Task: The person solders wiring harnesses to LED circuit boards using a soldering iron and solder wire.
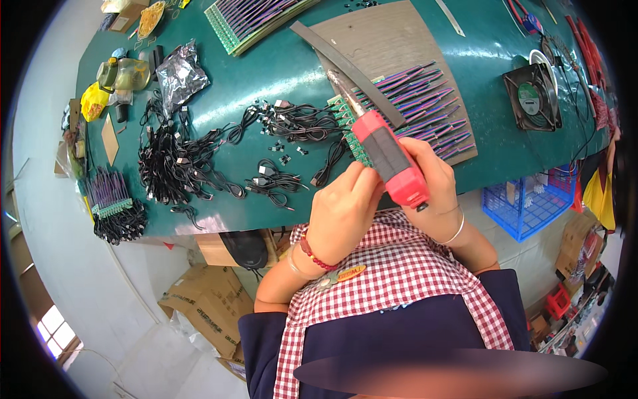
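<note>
R hand (435,186) apparently grasps red-handled, black-banded soldering iron (387,156); L hand (342,209) has fingertips pinched by near end of green circuit-board strip (359,153) w/ purple-blue wires, can't tell on what; strip lies on grey-brown flat mat (372,26), right of table ctr; progress looks partial: green-and-purple wired bundle (113,207) far L also has black cables; upper green-board stack (229,34) shows wires only, prob. undone; loose black-cable heap (166,159) remains.
</note>
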The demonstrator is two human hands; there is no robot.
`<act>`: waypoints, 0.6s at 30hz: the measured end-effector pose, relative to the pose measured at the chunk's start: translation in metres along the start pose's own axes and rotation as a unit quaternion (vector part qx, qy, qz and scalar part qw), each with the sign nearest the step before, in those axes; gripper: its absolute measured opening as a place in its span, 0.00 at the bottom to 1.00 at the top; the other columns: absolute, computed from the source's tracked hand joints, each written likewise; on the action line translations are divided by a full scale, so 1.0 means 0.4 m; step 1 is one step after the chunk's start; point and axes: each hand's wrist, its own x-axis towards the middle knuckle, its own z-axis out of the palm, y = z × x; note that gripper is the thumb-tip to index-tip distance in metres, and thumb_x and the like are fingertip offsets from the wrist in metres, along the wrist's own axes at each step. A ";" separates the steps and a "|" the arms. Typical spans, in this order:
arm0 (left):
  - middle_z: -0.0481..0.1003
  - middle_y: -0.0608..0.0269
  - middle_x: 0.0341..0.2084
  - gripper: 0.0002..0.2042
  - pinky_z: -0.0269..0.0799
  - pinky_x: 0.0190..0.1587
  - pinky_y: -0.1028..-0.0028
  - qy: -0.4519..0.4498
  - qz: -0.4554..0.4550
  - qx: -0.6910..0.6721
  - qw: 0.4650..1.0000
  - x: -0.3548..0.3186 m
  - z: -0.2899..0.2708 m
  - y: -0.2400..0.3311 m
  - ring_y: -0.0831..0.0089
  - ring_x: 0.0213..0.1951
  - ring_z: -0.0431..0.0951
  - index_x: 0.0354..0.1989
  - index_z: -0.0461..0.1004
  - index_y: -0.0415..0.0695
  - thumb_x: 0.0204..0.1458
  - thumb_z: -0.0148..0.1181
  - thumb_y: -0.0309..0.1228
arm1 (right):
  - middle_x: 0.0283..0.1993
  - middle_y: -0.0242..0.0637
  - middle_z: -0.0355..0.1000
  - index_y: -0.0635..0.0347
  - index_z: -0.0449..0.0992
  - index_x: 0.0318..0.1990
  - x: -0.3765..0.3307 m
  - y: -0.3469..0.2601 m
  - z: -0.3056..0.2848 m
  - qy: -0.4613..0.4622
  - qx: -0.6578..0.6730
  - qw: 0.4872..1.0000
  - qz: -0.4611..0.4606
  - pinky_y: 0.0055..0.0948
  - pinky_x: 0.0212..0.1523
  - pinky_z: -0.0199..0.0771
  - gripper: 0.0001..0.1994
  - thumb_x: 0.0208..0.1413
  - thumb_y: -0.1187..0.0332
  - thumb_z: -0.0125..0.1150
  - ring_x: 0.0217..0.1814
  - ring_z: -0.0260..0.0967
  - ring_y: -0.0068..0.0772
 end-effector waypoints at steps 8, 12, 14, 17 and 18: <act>0.68 0.58 0.24 0.04 0.68 0.24 0.67 0.027 -0.082 -0.101 0.991 0.032 -0.017 -0.047 0.62 0.23 0.73 0.28 0.71 0.39 0.48 0.61 0.24 | 0.33 0.29 0.73 0.63 0.75 0.37 -0.042 0.022 -0.032 0.086 0.242 0.935 0.244 0.21 0.35 0.69 0.06 0.51 0.75 0.63 0.34 0.70 0.19; 0.68 0.59 0.25 0.05 0.69 0.24 0.69 0.068 -0.056 -0.007 0.996 0.058 0.010 -0.096 0.63 0.23 0.73 0.26 0.70 0.40 0.45 0.61 0.22 | 0.32 0.30 0.73 0.64 0.75 0.35 -0.101 0.029 -0.055 0.071 0.192 0.939 0.278 0.20 0.35 0.69 0.06 0.52 0.72 0.63 0.33 0.70 0.18; 0.69 0.60 0.29 0.05 0.70 0.23 0.69 0.115 -0.028 0.064 0.991 0.073 0.020 -0.107 0.63 0.23 0.74 0.26 0.70 0.41 0.43 0.61 0.22 | 0.29 0.30 0.72 0.65 0.75 0.33 -0.146 0.050 -0.057 0.099 0.219 0.926 0.292 0.21 0.31 0.68 0.06 0.52 0.72 0.63 0.30 0.69 0.19; 0.70 0.61 0.37 0.05 0.72 0.23 0.70 0.117 -0.037 0.109 0.986 0.077 0.036 -0.105 0.65 0.25 0.75 0.24 0.70 0.40 0.43 0.61 0.23 | 0.23 0.31 0.70 0.65 0.74 0.30 -0.191 0.071 -0.061 0.128 0.304 0.888 0.319 0.21 0.25 0.66 0.03 0.52 0.74 0.61 0.23 0.67 0.21; 0.70 0.62 0.39 0.05 0.72 0.24 0.71 0.123 -0.046 0.132 0.983 0.077 0.040 -0.105 0.65 0.25 0.76 0.24 0.70 0.40 0.43 0.61 0.24 | 0.23 0.31 0.70 0.65 0.74 0.30 -0.207 0.079 -0.061 0.129 0.305 0.888 0.320 0.21 0.25 0.66 0.03 0.52 0.74 0.61 0.23 0.67 0.21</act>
